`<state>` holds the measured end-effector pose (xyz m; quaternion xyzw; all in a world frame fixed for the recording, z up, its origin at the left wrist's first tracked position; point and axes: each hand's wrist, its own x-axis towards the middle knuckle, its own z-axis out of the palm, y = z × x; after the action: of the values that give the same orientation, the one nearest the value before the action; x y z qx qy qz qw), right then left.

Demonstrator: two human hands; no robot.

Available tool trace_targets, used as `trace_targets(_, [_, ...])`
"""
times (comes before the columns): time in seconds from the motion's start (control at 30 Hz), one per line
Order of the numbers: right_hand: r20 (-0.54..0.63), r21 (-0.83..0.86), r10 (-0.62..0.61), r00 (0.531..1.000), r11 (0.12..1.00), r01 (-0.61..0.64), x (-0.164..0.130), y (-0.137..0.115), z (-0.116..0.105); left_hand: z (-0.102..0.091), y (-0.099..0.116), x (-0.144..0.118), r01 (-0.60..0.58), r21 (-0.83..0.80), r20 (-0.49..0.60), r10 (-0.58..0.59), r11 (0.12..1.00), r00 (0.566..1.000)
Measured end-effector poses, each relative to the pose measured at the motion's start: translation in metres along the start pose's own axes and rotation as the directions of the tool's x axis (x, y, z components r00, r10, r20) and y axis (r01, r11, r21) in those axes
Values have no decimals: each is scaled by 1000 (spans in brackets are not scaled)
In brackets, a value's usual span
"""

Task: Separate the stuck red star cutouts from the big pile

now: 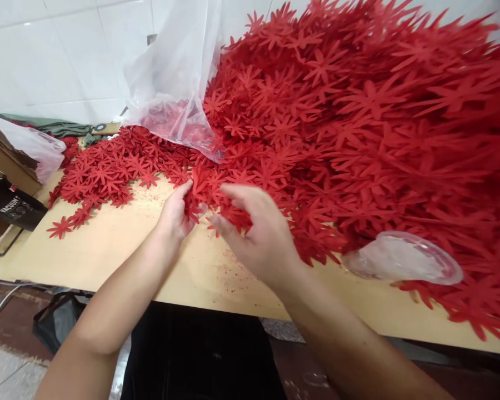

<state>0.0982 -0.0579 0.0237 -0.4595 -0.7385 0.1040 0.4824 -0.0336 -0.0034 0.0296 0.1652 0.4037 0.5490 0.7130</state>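
At the near edge of the worktop (120, 244), both hands meet at the foot of a huge heap of red flower cutouts (358, 122). The left hand (175, 214) is loosely curled, thumb up, its fingers closed on a small bunch of cutouts (204, 191). The right hand (256, 230) is half open, back to the camera, fingertips pinching into the same bunch where it joins the heap. A thinner spread of cutouts (108, 169) lies to the left on the bare wood. Behind it a clear plastic bag (175, 78) stands open against the white tiled wall, some red pieces inside. A crumpled piece of clear plastic (404, 258) lies on the heap to the right. A black bag (8, 203) sits at the far left.
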Motion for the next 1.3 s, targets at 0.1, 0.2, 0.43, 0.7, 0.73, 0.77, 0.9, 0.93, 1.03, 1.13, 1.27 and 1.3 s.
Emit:
trace_targets(0.1, [-1, 143, 220, 975, 965, -218, 25, 25, 10, -1, -5, 3, -9, 122, 79, 0, 993, 997])
trace_targets(0.2, [258, 380, 325, 910, 832, -405, 38, 47, 25, -7, -12, 12, -71, 197, 145, 43, 978, 989])
trace_targets(0.43, [222, 519, 429, 876, 708, -479, 42, 67, 39, -18, -15, 27, -163, 300, 179, 112, 940, 977])
trace_targets(0.7, [149, 472, 355, 923, 795, -382, 36, 73, 47, -10, -14, 21, -175, 322, 133, 138, 930, 981])
trace_targets(0.73, [134, 432, 355, 925, 819, -377, 35, 73, 46, -9, -14, 21, -181, 327, 124, 147, 928, 981])
trace_targets(0.77, [113, 387, 351, 930, 846, -366, 34, 73, 43, -8, -15, 22, -190, 330, 114, 160, 925, 980])
trace_targets(0.9, [-52, 76, 204, 978, 977, -200, 26, 57, 2, -7, -13, 23, -199, 381, 64, 189, 903, 980])
trace_targets(0.93, [-95, -54, 139, 986, 988, -144, 21, 51, -15, -8, -12, 23, -200, 401, 53, 195, 894, 979])
trace_targets(1.03, [-170, -431, -13, 985, 900, -63, 2, 36, -77, -10, -10, 23, -218, 439, 62, 213, 872, 975])
trace_targets(1.13, [-154, -658, 11, 988, 745, -111, -24, 39, -137, -9, -10, 22, -251, 441, 111, 225, 862, 968])
trace_targets(1.27, [-43, -774, 152, 987, 620, -129, -52, 73, -181, -6, -14, 19, -240, 445, 125, 206, 863, 971])
trace_targets(1.3, [-4, -795, 133, 991, 601, -84, -56, 84, -184, -5, -15, 18, -235, 443, 122, 202, 865, 972])
